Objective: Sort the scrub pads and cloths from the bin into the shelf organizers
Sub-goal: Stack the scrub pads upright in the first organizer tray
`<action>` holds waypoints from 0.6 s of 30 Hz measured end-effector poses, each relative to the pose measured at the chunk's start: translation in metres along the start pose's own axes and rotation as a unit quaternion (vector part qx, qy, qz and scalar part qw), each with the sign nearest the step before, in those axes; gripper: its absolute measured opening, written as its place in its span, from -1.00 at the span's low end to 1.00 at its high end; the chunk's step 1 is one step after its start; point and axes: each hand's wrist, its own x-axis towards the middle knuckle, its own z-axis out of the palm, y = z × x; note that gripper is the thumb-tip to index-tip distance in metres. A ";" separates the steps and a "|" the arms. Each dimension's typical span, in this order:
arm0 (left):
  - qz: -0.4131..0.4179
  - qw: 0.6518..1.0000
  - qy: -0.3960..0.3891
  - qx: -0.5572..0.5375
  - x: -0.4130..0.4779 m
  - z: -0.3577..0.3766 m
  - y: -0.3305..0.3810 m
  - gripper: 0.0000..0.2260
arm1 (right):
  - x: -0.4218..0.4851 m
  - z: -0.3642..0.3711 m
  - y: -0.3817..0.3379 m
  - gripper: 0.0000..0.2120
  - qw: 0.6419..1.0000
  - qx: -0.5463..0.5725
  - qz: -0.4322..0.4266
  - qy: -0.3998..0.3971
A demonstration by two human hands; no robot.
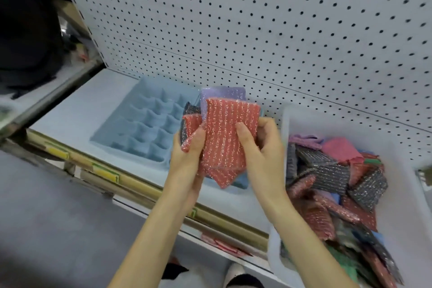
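The right part of the blue organizer is hidden behind the hands and what they hold. Only its near right corner shows below them. How many pads make up the held bundle cannot be told. A red scrub pad faces the camera above that covered right part. A purple pad shows behind its top edge and a dark glittery pad at its left. Whether these two are held or stand in the organizer is unclear.

The left grip has its fingers curled round the bundle's left edge, with red fabric folded over them. The right grip pinches the red pad, thumb on its face and fingers curled behind.

The organizer's visible left part is rows of small cells. Just right of the organizer stands the white bin, heaped with red, dark, pink and purple pads and cloths. The bin's near end is cut off by the frame and its far right side is blurred.

The shelf shows a bare strip to the left of the organizer and a narrower one in front of it, ending at the price rail. The pegboard rises directly behind the organizer. The dark area far left of it is unreadable.
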 end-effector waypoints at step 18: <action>-0.095 0.993 0.024 0.062 0.148 -0.169 0.105 -0.44 | 0.078 0.098 0.058 -0.88 0.950 0.059 0.229 0.202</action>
